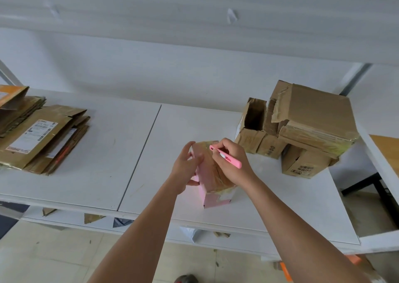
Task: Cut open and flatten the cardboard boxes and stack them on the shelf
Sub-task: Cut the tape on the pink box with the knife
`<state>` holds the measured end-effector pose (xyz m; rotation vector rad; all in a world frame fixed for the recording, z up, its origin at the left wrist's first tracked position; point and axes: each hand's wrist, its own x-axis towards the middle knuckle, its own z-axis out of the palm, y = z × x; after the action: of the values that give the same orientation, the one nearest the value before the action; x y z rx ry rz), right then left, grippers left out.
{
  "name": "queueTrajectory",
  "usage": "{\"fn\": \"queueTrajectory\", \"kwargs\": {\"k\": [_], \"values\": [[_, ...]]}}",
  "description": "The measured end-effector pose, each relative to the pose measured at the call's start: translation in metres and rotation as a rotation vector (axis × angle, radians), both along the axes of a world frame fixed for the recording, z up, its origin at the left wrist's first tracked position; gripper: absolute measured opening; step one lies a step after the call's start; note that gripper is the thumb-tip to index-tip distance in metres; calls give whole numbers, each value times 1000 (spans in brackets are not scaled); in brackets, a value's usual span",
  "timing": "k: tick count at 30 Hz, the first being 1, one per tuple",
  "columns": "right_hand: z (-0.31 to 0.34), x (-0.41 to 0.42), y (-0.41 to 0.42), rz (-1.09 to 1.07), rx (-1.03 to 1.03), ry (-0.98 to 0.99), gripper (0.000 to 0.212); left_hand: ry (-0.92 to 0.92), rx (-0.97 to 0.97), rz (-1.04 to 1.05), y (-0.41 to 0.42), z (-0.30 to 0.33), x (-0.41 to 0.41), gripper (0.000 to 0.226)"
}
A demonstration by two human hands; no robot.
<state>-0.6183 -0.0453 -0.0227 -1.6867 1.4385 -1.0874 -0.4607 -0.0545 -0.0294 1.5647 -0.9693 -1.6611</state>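
We find a pink box point(212, 183) standing on end near the front of the white shelf point(103, 153), right of the seam between its two panels. Its upper face is brown and covered in glossy tape; the lower end shows pink sides.

The left hand point(187, 167) grips the box from the left, fingers curled round its upper edge and thumb against the near side. The right hand point(232, 164) holds a pink cutter point(225, 157) in a pen-like pinch, fingers closed round the handle. The cutter's tip rests at the top of the taped face, near the box's upper edge. We cannot tell whether a blade is extended.

At the right rear of the shelf we note a cluster of uncut boxes point(302, 129). One large box with torn tape lies on top of the others, tilted. A narrow box point(252, 127) at the left of the cluster stands open at the top. The lower boxes carry printed marks, too small to read.

At the left end of the shelf lies a stack of flattened boxes point(41, 135), several layers deep, the top sheet bearing a shipping label. A second flattened pile point(15, 103) sits behind it at the frame edge.

Scraps of cardboard show in the gap beneath the shelf's front lip. The floor point(54, 256) below is pale tile.
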Motion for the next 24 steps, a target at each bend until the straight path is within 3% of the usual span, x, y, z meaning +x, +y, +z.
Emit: {"fn": "queueTrajectory", "kwargs": {"k": [24], "values": [[-2, -25, 72, 101, 4, -34, 11, -63, -4, 23, -5, -8, -4, 41]]}}
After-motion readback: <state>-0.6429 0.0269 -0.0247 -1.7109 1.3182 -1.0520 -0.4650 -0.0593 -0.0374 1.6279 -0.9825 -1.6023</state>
